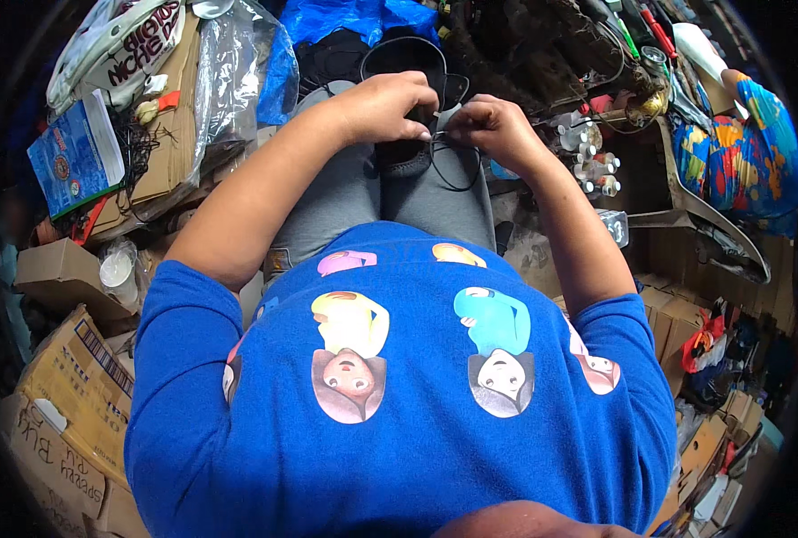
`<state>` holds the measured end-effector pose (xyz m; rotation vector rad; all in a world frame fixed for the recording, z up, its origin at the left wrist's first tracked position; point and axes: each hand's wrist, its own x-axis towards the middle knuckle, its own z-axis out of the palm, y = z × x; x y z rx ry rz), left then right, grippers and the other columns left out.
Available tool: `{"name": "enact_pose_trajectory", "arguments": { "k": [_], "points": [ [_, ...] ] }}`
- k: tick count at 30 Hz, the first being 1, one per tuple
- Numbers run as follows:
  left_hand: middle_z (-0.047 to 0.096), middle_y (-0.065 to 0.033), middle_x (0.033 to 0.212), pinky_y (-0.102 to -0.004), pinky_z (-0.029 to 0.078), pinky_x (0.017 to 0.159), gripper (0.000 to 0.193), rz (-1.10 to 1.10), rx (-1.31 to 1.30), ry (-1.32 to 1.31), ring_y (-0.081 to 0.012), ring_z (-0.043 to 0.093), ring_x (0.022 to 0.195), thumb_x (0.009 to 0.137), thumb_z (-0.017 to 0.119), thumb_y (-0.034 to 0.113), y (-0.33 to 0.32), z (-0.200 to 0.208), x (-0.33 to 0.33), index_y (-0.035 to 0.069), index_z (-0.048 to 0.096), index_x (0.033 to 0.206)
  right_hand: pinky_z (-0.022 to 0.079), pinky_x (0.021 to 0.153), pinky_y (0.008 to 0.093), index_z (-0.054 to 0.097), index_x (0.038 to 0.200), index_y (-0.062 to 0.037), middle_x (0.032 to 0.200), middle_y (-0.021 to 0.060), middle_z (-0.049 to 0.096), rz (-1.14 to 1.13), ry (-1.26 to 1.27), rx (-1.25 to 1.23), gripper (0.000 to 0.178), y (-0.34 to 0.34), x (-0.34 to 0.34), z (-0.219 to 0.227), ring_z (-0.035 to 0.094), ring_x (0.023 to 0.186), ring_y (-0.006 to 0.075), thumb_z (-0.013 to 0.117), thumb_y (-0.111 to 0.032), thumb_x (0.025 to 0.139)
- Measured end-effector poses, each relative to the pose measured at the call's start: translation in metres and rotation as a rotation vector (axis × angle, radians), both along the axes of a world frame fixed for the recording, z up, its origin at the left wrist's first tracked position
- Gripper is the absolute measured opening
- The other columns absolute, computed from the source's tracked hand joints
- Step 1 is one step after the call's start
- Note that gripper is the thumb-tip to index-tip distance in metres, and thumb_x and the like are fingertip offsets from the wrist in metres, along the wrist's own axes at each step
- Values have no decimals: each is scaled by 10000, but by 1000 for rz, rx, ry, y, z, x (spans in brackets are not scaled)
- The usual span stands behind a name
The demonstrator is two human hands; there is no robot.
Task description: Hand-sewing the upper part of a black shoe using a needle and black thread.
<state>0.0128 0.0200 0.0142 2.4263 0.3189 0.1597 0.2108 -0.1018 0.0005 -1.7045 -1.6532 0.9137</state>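
Observation:
A black item that looks like a shoe (pixel 408 167) rests on my grey-trousered lap, its dark curved rim pointing away from me. My left hand (pixel 390 108) lies over its left side, thumb and fingertips pinched at a thin black cord. From the right, my right hand (pixel 497 130) pinches the same cord, close to the left fingertips. A loop of the black cord (pixel 457 189) hangs below the two hands over my right thigh. My fingers hide the exact spot where the cord meets the black item.
Left, a blue book (pixel 74 154) and clear plastic (pixel 228 72) lie on cardboard. Blue plastic sheeting (pixel 327 20) is ahead. Several small bottles (pixel 591 157) stand right of my knees, near a worn machine (pixel 542 54) and tools. Cardboard boxes (pixel 81 386) flank me.

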Motion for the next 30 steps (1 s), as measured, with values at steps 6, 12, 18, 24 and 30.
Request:
{"name": "enact_pose_trajectory", "arguments": {
  "k": [6, 12, 18, 24, 30],
  "points": [
    [543, -79, 930, -329, 451, 802, 248, -92, -140, 141, -238, 573, 901, 749, 731, 191, 13, -8, -1, 15, 651, 905, 439, 825, 443, 693, 900, -148, 856, 73, 668, 121, -1147, -840, 158, -38, 68, 42, 624, 891, 246, 691, -203, 752],
    [527, -49, 932, -295, 433, 844, 249, -161, -414, 54, -183, 551, 911, 735, 720, 124, 19, -24, 7, -12, 652, 932, 459, 694, 272, 686, 899, -59, 764, 31, 526, 40, -17, -82, 162, -41, 21, 32, 543, 756, 119, 724, -82, 744],
    [540, -49, 935, -289, 427, 851, 223, -151, -455, 48, -182, 547, 924, 731, 709, 98, 15, -21, 5, -12, 658, 917, 486, 677, 326, 700, 872, -93, 801, 79, 573, 32, -139, 59, 189, -6, -9, 12, 603, 772, 225, 718, -67, 685],
    [543, -49, 926, -286, 430, 839, 206, -100, -475, 25, -179, 553, 909, 741, 708, 104, 13, -25, -2, -10, 664, 907, 492, 693, 348, 673, 868, -84, 817, 90, 562, 222, -312, 14, 193, -6, 8, 19, 600, 780, 261, 686, -20, 687],
    [536, -46, 895, -286, 431, 826, 222, -95, -466, 35, -179, 552, 894, 743, 712, 127, 14, -31, 0, -6, 665, 914, 483, 745, 331, 644, 1121, -99, 909, 115, 681, -139, -420, -581, 275, -94, 146, 20, 629, 818, 211, 543, -69, 867]
  ]
}}
